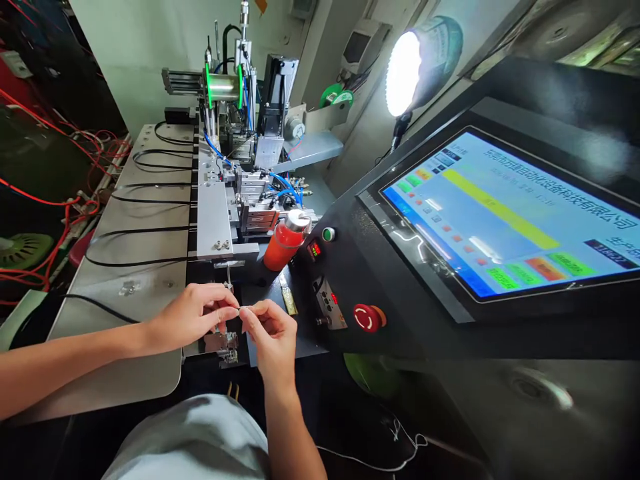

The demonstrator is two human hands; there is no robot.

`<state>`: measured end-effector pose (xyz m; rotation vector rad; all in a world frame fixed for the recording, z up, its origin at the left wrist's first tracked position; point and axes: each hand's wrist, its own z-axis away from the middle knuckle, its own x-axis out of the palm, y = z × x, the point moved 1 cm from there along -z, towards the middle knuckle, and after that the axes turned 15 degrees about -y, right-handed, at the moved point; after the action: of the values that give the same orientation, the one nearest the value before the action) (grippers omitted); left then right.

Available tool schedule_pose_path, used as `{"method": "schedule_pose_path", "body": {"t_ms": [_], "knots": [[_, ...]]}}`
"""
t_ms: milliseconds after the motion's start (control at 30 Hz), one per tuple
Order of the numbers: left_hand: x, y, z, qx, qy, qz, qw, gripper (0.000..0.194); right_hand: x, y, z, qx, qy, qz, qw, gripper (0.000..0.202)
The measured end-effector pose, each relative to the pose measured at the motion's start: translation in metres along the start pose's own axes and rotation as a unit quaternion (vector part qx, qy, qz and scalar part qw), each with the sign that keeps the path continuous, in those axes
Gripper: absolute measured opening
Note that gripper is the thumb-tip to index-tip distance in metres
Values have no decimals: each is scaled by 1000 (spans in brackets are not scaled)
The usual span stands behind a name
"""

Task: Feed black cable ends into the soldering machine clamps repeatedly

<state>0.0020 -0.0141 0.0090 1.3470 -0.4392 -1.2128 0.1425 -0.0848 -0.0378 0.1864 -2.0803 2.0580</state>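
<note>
My left hand (197, 313) and my right hand (270, 330) meet fingertip to fingertip over the near end of the machine. Both are closed in a pinch around something too small to make out. Below and beside my left fingers is a small metal fixture (229, 347), partly covered by the hand. A black cable (105, 308) runs across the grey metal table (150, 280) and passes out of sight at my left forearm. To the right of my right hand lies a flat strip, silvery and yellowish (289, 297).
A red bottle (284, 245) with a metal lid stands beyond my hands. Several black cables lie over the table. Behind rises the machine with a green-flanged wire spool (223, 87). On the right are a red stop button (367, 319), a touchscreen (510, 220) and a lit lamp (404, 73).
</note>
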Motion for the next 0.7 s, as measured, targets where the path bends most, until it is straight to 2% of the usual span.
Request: {"method": "schedule_pose_path", "body": {"t_ms": [67,133,233,333,433,533,633,700], "knots": [[2,1,1,-3,20,35,999,21,14,2,2,-27,62,-12,998,28],[3,1,2,-4,25,63,998,22,24,2,4,-50,97,-15,994,29],[5,1,3,-1,32,89,996,25,32,5,4,-71,119,-21,990,29],[4,1,3,-5,33,96,995,26,32,11,1,-62,121,-47,990,34],[-3,0,1,-25,35,70,997,27,20,11,-6,-27,72,-41,996,33],[-16,-3,-3,-62,40,-9,997,27,-3,6,-12,-13,29,26,999,29],[-25,-9,-8,-101,34,-63,992,28,-25,5,-14,-11,60,68,996,32],[-27,-13,-10,-117,31,-76,990,29,-32,7,-13,-9,72,75,995,34]]}}
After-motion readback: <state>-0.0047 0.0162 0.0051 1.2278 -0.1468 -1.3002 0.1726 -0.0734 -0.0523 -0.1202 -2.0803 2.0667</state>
